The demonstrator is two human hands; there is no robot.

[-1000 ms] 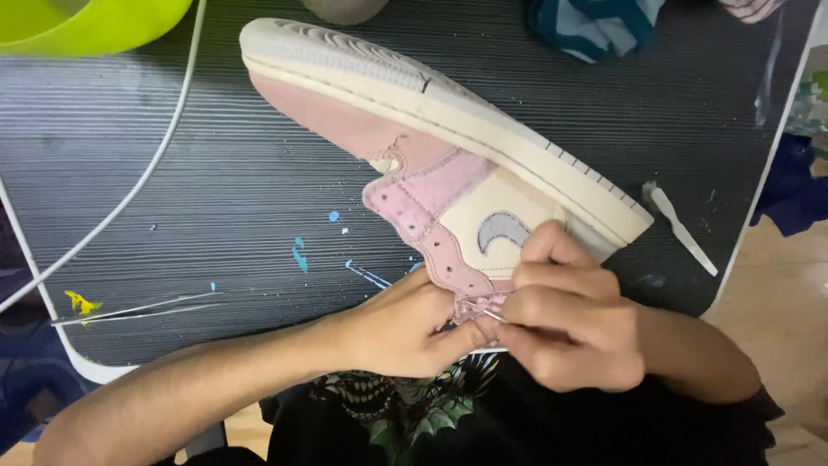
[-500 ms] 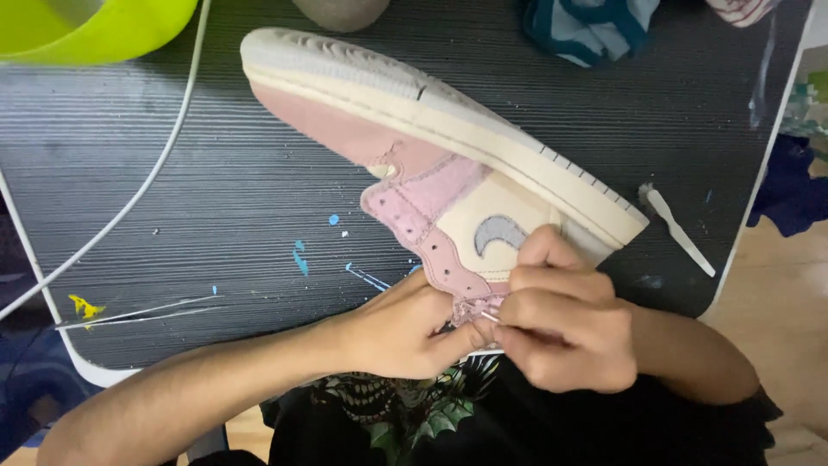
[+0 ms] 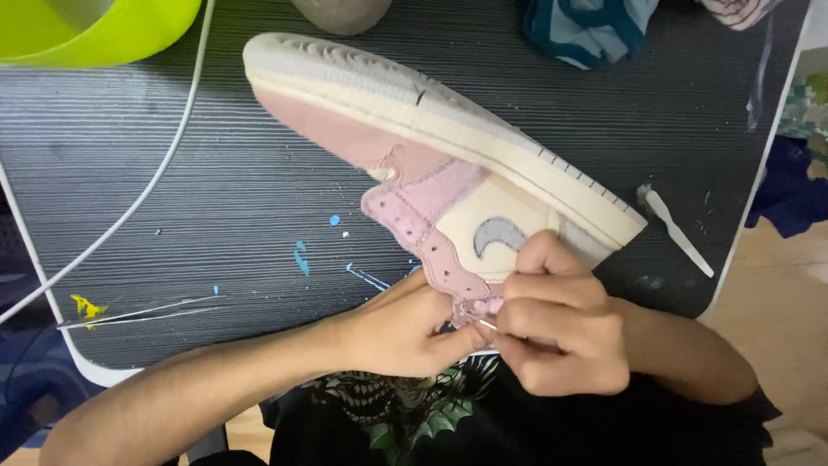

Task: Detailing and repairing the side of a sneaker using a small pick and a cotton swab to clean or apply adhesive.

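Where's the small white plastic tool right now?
In the head view, the small white plastic tool lies on the dark table near its right edge, just right of the shoe, untouched by either hand.

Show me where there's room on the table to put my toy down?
The widest bare patch of the table lies between the white cable and the shoe. A smaller patch sits above the shoe, below the blue cloth. It is crowded where both hands, left hand and right hand, work at the shoe.
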